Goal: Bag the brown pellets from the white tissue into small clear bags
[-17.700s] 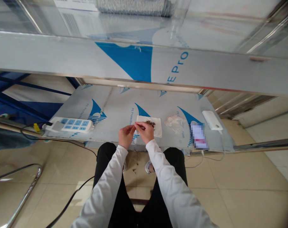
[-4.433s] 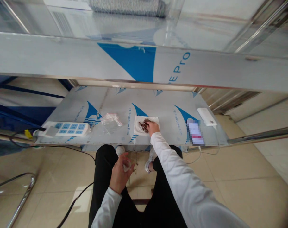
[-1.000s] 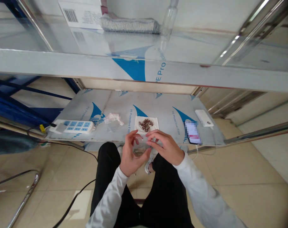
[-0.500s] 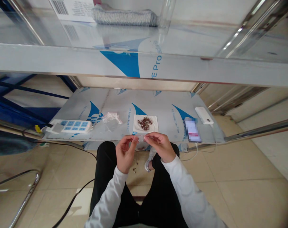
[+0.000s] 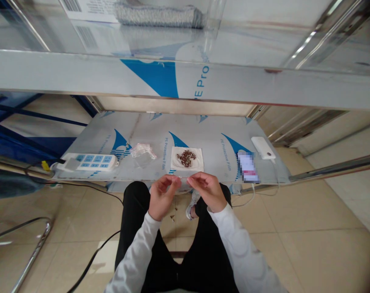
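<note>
Between my two hands, at the front edge of the lower shelf, stretches what looks like a small clear plastic bag (image 5: 184, 182), hard to see against the floor. My left hand (image 5: 164, 195) pinches one side of it with thumb and forefinger. The other side is in the pinch of my right hand (image 5: 208, 190). Just beyond my fingers, a pile of small brown metal screws (image 5: 186, 158) lies on a white square cloth or tissue (image 5: 197, 164). A loose heap of clear plastic bags (image 5: 144, 152) rests to the left of it.
A white power strip (image 5: 95, 161) lies at the shelf's left. On the right are a phone (image 5: 247, 167) and a white power bank (image 5: 263, 147) with a cable. An upper shelf (image 5: 81, 73) overhangs. Several small screws (image 5: 172, 218) lie on the floor.
My hands have moved slightly apart, both still pinching the clear bag. The view has shifted a little; the things on the shelf stay in place.
</note>
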### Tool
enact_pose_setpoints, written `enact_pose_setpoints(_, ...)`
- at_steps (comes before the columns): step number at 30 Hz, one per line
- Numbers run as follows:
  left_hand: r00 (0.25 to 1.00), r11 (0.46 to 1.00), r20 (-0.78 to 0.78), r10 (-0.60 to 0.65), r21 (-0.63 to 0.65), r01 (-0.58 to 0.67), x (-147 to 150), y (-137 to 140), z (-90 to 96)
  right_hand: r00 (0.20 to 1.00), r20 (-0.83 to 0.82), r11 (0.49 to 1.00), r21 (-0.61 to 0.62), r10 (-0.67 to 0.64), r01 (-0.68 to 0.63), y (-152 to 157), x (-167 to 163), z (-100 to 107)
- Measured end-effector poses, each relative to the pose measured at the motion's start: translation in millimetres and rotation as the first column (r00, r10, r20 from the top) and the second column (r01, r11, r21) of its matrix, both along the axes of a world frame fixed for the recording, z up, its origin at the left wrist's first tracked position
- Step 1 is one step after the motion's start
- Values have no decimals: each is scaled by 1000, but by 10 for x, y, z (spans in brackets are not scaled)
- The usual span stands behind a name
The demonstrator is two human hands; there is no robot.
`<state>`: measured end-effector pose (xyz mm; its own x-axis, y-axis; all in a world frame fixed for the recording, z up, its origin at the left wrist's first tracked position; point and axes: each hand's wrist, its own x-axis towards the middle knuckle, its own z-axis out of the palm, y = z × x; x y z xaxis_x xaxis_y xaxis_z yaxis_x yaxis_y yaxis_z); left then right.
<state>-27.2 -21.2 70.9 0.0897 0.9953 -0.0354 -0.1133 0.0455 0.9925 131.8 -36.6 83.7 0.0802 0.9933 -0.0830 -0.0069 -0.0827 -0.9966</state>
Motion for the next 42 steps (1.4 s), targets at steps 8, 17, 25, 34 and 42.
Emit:
enact_pose_setpoints(8,996,997,-66,-65,28,67,-27,9,-41,999,-40,1000,-24,14,-15,-36,-28,-58)
enact_pose_setpoints(17,992,992,-30,-121,-31,120,-2,-66,-100,997,71,999,30,11,-13,-119,-9,-70)
enact_pose_setpoints(25,980,991,-169,-100,67,113,5,-52,0,1000,-16,1000,9,21,-21,-165,-78,-115)
enact_pose_setpoints(34,992,999,-115,-52,6,54,-36,-43,-173,997,6,997,4,-76,76,-112,-82,-166)
enact_pose_setpoints(42,974,985,-156,-164,21,169,-52,-29,-177,991,-118,997,-47,-63,58,-114,-45,-143)
